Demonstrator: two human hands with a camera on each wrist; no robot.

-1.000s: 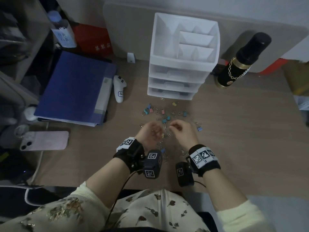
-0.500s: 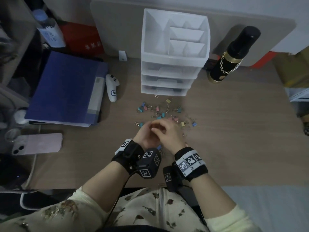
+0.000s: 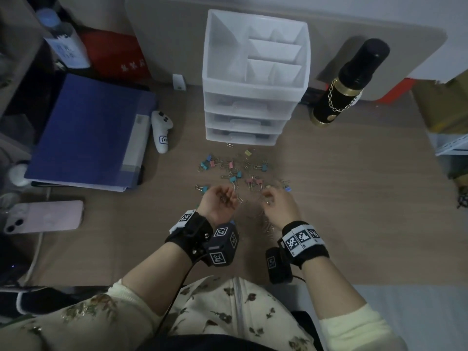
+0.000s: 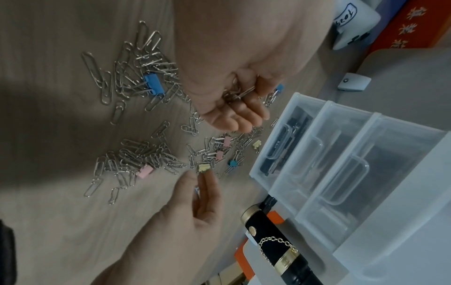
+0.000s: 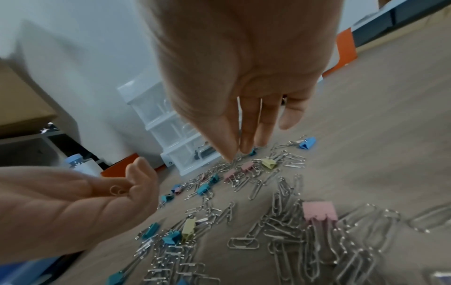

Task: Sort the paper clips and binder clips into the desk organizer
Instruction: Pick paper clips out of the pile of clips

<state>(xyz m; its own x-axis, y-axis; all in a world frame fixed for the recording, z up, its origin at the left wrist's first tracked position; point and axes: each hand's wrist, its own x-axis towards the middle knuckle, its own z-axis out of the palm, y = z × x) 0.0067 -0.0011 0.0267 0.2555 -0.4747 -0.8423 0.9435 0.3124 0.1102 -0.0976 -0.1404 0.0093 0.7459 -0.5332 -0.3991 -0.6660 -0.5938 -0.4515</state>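
Silver paper clips [image 4: 136,81] lie strewn on the wooden desk [image 3: 354,203] just near of the white desk organizer [image 3: 255,79], mixed with pastel binder clips [image 3: 234,173] in pink, blue and yellow. Palm up, the left hand [image 3: 219,202] cups a small bunch of paper clips in its curled fingers. To its right, the right hand [image 3: 278,206] hangs fingers-down over the pile, thumb and forefinger nearly pinched together; whether they grip a clip cannot be told. Left of the organizer lie a blue folder [image 3: 88,133] and a pink phone [image 3: 43,216]; a black bottle [image 3: 349,82] stands on its right.

Silver paper clips [image 4: 136,81], pastel blue, pink and yellow binder clips [image 3: 231,174], white organizer [image 3: 255,79], navy folder [image 3: 88,133].
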